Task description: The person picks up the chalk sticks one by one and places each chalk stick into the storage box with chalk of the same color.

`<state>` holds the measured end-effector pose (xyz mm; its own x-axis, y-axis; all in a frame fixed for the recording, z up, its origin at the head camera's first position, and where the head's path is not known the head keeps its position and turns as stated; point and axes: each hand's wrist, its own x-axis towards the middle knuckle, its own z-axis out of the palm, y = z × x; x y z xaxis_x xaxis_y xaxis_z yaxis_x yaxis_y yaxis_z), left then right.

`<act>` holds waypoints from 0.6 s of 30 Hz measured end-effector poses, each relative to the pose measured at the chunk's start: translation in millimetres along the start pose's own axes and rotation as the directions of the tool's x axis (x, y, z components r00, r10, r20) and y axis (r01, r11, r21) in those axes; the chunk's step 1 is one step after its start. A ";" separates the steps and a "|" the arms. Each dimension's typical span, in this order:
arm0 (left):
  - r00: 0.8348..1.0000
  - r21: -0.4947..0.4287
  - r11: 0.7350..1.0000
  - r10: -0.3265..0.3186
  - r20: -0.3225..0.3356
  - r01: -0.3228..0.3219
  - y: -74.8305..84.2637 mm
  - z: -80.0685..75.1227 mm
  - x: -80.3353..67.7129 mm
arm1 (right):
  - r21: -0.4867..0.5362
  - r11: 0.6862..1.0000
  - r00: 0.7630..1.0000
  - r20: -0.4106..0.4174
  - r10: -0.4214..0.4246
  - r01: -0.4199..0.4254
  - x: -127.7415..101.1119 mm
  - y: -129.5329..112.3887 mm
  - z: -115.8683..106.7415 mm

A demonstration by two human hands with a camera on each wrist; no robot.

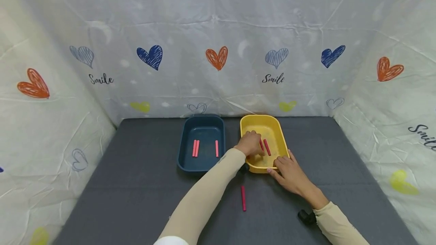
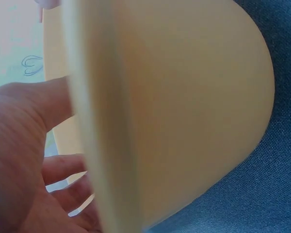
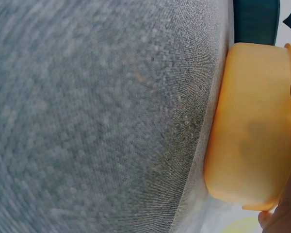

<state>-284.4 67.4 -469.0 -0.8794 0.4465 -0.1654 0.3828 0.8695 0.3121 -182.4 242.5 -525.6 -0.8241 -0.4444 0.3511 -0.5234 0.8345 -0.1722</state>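
Left hand point(image 1: 250, 143) inside yellow tray point(image 1: 276, 127), fingers curled over red sticks point(image 1: 267, 147); pinch unclear. Right hand point(image 1: 289, 173) spread, fingers relaxed, resting on tray's near rim. Tray on table point(image 1: 136, 184).

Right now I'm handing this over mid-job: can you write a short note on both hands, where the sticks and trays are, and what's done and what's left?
Left hand: inside the yellow tray, fingers curled down among the red sticks there; whether it has a grip on one cannot be told.
Right hand: fingers on the yellow tray's near rim, steadying it.
Blue tray: three sticks lie in it.
One loose stick lies on the grey mat in front of the trays.
Left, judging by the layout: the yellow tray's sticks and the loose one.
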 end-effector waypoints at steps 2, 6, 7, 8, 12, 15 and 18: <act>1.000 0.005 1.000 -0.005 -0.002 0.005 0.4 -0.9 0.8 | -0.004 1.000 1.000 0.000 -0.001 0.001 0.9 1.0 0.2; 1.000 0.016 1.000 -0.008 -0.009 0.008 -0.8 0.7 2.7 | -0.007 1.000 1.000 0.000 0.000 0.000 0.7 1.5 2.7; 1.000 0.014 1.000 -0.007 -0.014 0.007 -1.3 1.1 3.0 | -0.007 1.000 1.000 -0.001 -0.001 0.001 0.6 1.5 3.2; 1.000 0.008 1.000 -0.003 -0.018 0.003 -1.7 1.5 3.1 | -0.008 1.000 1.000 -0.002 -0.001 0.001 0.5 1.7 3.6; 0.999 -0.021 0.999 0.027 -0.017 -0.028 -3.0 3.2 1.1 | -0.007 1.000 1.000 -0.009 -0.002 0.002 -0.9 2.3 2.6; 0.998 -0.040 0.998 0.057 -0.022 -0.058 -3.6 3.0 -3.0 | -0.007 1.000 1.000 -0.014 -0.007 0.007 -1.4 2.7 1.8; 0.995 -0.046 0.995 0.087 -0.041 -0.089 -4.8 1.7 -8.5 | -0.006 1.000 1.000 -0.019 -0.011 0.011 -0.8 2.7 2.3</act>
<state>-278.3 59.7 -470.7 -0.8535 0.5116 -0.0990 0.4463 0.8157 0.3680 -183.6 244.3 -528.5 -0.8142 -0.4471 0.3703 -0.5308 0.8317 -0.1629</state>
